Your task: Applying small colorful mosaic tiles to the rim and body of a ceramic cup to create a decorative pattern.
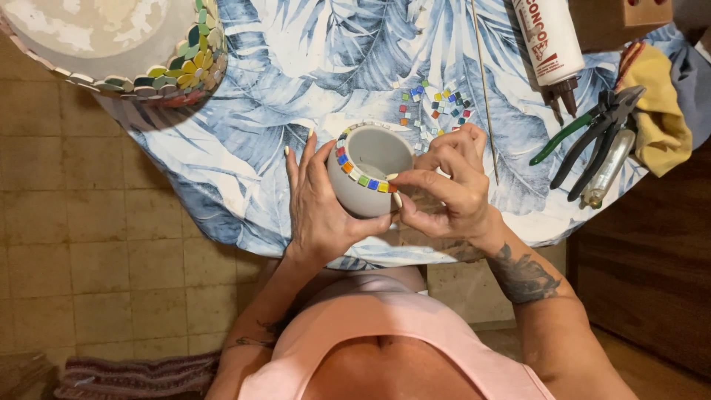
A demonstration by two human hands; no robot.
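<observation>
A round table (pixel 244 141) under a blue-and-white leaf-print cloth fills the upper centre of the frame. At the upper left sits a large bowl (pixel 111 44), its rim set with green, yellow and white mosaic pieces. At the upper right a white glue tube (pixel 549 41) lies nozzle-down in the frame; right of it a yellow rag (pixel 655 107) is bunched at the table edge. Green-handled nippers (pixel 592 133) lie just left of the rag, with a small clear vial (pixel 607 170) touching or just beside them. A thin stick (pixel 485 89) runs down the cloth from the top edge.

At frame centre a small grey pot (pixel 366 174) is held over the table's near edge, mouth up. Small coloured tiles run along its rim. The left hand (pixel 318 204) grasps the pot from the left and beneath, fingers spread up its side. The right hand (pixel 452 185) is clenched in a pinch, thumb and forefinger pressed at the pot's right rim; whether a tile is between them cannot be told. Loose tiles (pixel 437 107) lie scattered on the cloth just above the right hand.
</observation>
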